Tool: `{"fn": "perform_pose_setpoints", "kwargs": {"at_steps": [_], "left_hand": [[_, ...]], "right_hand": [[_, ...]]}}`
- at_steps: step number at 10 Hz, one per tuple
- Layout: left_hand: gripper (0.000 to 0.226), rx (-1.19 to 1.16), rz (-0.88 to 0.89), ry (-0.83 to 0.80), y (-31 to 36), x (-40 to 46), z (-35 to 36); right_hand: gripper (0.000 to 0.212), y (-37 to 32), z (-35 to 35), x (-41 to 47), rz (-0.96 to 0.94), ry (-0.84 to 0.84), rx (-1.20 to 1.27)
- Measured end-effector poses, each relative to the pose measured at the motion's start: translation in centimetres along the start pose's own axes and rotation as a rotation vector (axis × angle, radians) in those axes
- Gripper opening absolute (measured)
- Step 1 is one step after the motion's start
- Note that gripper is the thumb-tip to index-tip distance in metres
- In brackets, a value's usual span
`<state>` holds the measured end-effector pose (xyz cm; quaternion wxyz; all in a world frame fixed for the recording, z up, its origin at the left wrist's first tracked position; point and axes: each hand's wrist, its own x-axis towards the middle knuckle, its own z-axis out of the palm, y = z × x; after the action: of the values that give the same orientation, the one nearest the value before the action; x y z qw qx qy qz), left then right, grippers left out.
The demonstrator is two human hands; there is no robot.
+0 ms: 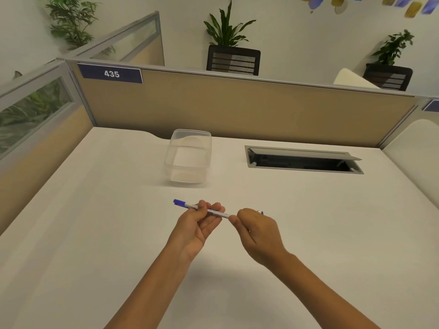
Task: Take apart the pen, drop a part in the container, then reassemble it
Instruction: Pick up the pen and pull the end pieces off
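- Both my hands are up over the bench (95,233), on the near side of the container (188,157), well apart from it.
- Left hand (197,224) grips the pen (202,209) around its middle, fingers curled under and thumb on top, palm turned up toward me.
- Pen lies nearly level, slightly tilted; blue cap (178,202) end sticks out left of my left hand, white barrel runs right toward my right hand.
- Right hand (255,230) is closed, fingertips pinching at the barrel's right end; exact contact point too small to tell.
- A small blue and metal bit (260,212) pokes out behind my right knuckles; cannot tell what part it is.
- Pen is held in the air, not touching the bench.
- Container is clear plastic, no lid, upright on the bench, nothing seen inside it.
- Right of the container, a cable hatch (304,160) is set in the bench, its flap up.
- Behind the container a tan divider (237,108) runs across; sign (111,73) reading 435 at its upper left.
- Beyond the divider: two black mesh chairs (234,60) and potted plants (224,29) against the wall.
- Left of the container, a side divider with a glass panel (33,110).
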<state>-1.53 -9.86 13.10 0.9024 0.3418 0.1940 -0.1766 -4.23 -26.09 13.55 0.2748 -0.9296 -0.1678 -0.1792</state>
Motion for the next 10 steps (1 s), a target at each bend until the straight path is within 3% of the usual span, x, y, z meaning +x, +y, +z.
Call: {"fn": "perform_pose_setpoints", "kwargs": {"at_steps": [1,2,3,4,5,6,7,8,9,10], "left_hand": [[0.019,0.063,0.072,-0.05,0.5,0.2,0.4],[0.018,0.157,0.143,-0.093,0.8,0.4,0.2],[0.014,0.251,0.235,-0.159,0.8,0.6,-0.2],[0.01,0.322,0.317,-0.224,0.8,0.7,-0.6],[0.012,0.304,0.32,-0.215,0.8,0.8,-0.7],[0.016,0.216,0.262,-0.087,0.5,0.7,-0.5],[0.016,0.115,0.16,0.047,0.0,0.4,-0.3],[0.015,0.041,0.112,0.072,-0.3,0.2,0.0],[0.014,0.071,0.165,0.034,0.0,0.3,0.4],[0.015,0.141,0.229,-0.018,0.3,0.5,0.7]], "right_hand": [[0.044,-1.5,0.8,-0.4,0.34,0.038,0.486],[0.046,-2.8,1.1,-0.7,0.629,0.037,0.763],[0.048,-3.0,0.7,-0.5,0.961,-0.071,1.105],[0.046,-2.3,-0.1,0.4,1.331,-0.291,1.614],[0.048,-2.2,-0.9,1.2,1.33,-0.382,1.577],[0.046,-1.8,-0.8,1.1,0.702,-0.328,0.503],[0.04,-0.1,-0.3,0.8,0.058,-0.248,-0.189],[0.037,0.9,-0.3,0.7,-0.104,-0.15,-0.242],[0.037,0.0,0.4,0.8,0.165,-0.1,0.036],[0.044,-0.8,0.4,1.3,0.833,-0.192,0.813]]}}
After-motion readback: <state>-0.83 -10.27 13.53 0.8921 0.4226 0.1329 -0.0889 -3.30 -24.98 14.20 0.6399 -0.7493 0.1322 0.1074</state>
